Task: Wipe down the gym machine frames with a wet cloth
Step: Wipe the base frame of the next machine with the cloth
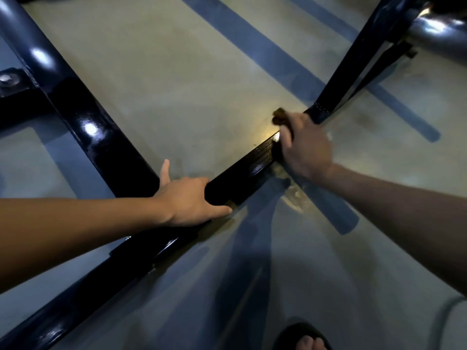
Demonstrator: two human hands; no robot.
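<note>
A person's left hand [188, 198] grips the rigid, glossy black frame bar [242, 170] low over the floor, while the blurred right hand [304, 145], fingers curled, presses what seems a soft, limp brown cloth [280, 116] onto it.

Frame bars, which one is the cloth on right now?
The low bar running diagonally between both hands. The right hand presses the cloth on its far end; the left hand grips it. The other bars go untouched.
</note>
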